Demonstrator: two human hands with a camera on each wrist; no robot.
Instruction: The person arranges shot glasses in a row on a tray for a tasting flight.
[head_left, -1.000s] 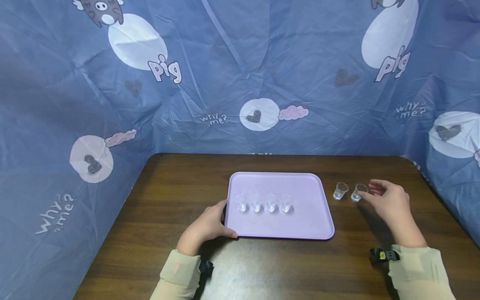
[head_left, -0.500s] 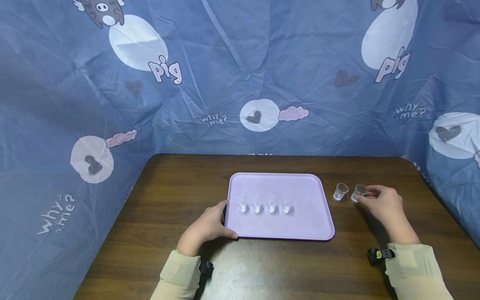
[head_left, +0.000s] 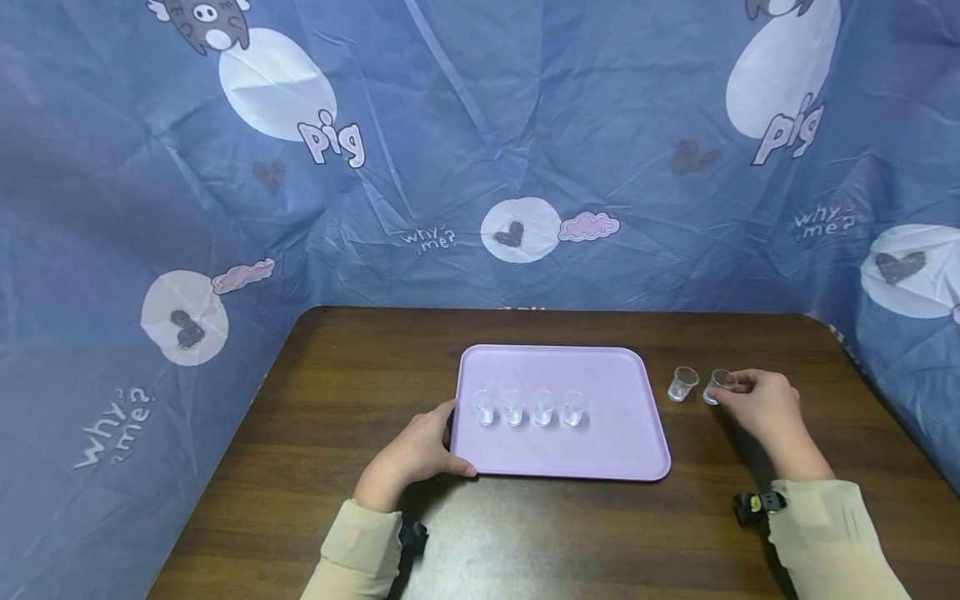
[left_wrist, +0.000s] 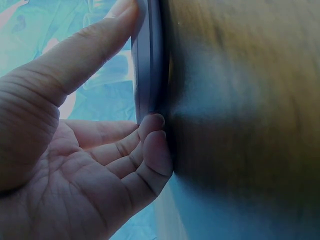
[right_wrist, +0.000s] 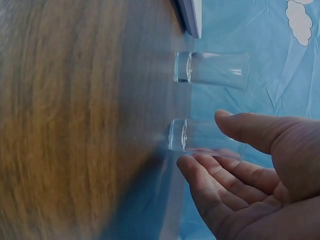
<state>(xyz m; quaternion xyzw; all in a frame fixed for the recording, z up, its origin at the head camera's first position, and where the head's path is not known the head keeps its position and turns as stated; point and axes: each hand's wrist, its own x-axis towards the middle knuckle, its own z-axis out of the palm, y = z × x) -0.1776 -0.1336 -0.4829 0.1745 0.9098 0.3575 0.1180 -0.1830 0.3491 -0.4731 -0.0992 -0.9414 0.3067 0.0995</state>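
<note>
A lilac tray (head_left: 622, 425) lies on the table, bearing several clear shot glasses (head_left: 543, 410) in a row. My left hand (head_left: 412, 454) holds its near left corner, thumb along the front edge and the other fingers at the left side; the left wrist view shows fingertips (left_wrist: 157, 150) against the rim. To the right of the tray, my right hand (head_left: 768, 408) pinches the outer of two upright shot glasses, this one (right_wrist: 200, 132) between thumb and fingers, its base at table level. The other shot glass (head_left: 682, 385) stands untouched between it and the tray.
The brown wooden table (head_left: 570, 533) ends at a blue printed cloth (head_left: 420, 167) hanging behind and at the sides. Dark cameras are strapped to both wrists, such as the right wrist camera (head_left: 757, 506).
My right hand has moved slightly left and its fingers have come together round the outer shot glass. The left hand, the tray and the glasses on it have stayed put.
</note>
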